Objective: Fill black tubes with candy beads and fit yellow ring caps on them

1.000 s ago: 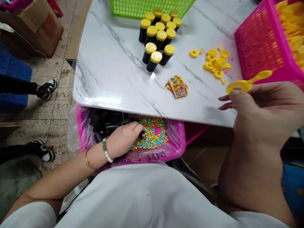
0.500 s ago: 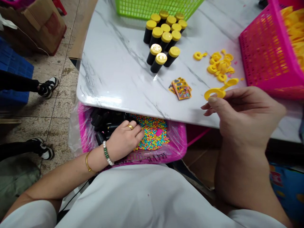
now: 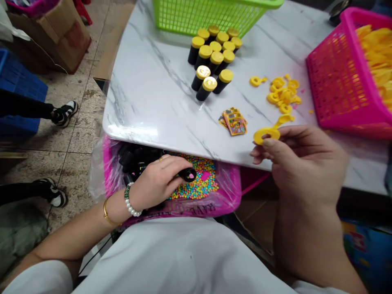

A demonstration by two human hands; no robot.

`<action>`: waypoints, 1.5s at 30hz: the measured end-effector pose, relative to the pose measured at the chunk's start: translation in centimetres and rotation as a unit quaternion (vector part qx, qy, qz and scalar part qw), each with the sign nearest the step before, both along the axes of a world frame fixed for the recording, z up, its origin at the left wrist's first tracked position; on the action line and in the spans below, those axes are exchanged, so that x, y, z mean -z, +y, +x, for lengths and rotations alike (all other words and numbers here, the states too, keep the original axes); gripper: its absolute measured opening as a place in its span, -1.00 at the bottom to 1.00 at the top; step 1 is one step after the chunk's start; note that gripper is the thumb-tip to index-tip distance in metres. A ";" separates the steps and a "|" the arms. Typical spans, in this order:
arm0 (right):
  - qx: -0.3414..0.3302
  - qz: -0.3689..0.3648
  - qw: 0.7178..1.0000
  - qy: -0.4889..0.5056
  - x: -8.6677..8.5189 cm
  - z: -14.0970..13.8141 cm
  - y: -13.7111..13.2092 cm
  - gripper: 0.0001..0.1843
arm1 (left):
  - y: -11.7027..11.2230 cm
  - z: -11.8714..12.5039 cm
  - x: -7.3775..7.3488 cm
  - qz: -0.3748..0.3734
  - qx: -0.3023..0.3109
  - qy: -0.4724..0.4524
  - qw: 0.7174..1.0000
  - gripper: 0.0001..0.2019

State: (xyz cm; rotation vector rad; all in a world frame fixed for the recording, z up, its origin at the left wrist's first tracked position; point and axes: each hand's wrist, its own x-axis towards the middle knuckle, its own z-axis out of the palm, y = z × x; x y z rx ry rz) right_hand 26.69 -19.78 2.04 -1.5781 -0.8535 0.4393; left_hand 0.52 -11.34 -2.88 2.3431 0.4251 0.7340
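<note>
My left hand [image 3: 161, 177] is closed round a small black tube [image 3: 188, 174], its open end facing right with something pink inside. Beneath it, many coloured candy beads [image 3: 199, 190] and more black tubes [image 3: 134, 157] fill a plastic-lined pink tub [image 3: 234, 188]. Between thumb and fingers, my right hand [image 3: 301, 157] pinches a yellow plastic ring cap with a tab [image 3: 260, 136] over the table edge. A little pile of similar yellow ring pieces [image 3: 283, 96] lies beyond it. Several printed sachets [image 3: 235, 122] lie to the left of that hand.
Black tubes with yellow lids [image 3: 210, 83] stand grouped on the marble-patterned table [image 3: 147, 102]. Behind them is a green basket [image 3: 211, 18]; a pink basket [image 3: 330, 81] of yellow pieces stands right. On the floor at left are a cardboard box [image 3: 64, 41] and another person's shoes [image 3: 65, 114].
My left hand has come up from among the beads with a black tube in its grip. My right hand has moved slightly left and down, still pinching the yellow ring cap.
</note>
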 end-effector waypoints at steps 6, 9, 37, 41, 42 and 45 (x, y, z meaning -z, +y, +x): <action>-0.105 -0.087 0.978 0.158 -0.2 -2.3 0.3 -0.71 | 0.6 0.1 -1.5 0.004 -0.167 -0.109 0.980 -0.66; -0.194 -0.132 0.949 0.210 0.0 -3.7 1.6 -0.74 | 1.7 0.4 -1.1 0.053 -0.256 -0.094 0.961 -0.68; -0.339 -0.239 0.892 0.182 -0.7 -8.5 9.2 -0.61 | 2.4 -0.1 -2.3 0.048 -0.247 0.071 0.965 -0.87; -0.332 -0.228 0.902 0.154 -0.8 -8.7 8.8 -0.62 | 2.2 -0.1 -3.2 -0.187 -0.189 0.038 0.963 -0.85; -0.329 -0.223 0.906 0.144 -0.8 -8.7 8.8 -0.63 | 2.2 0.0 -3.3 -0.247 -0.169 0.011 0.954 -0.83; -0.321 -0.217 0.913 0.126 -0.9 -8.7 8.7 -0.65 | 2.1 0.4 -3.0 -0.335 -0.145 -0.053 0.930 -0.86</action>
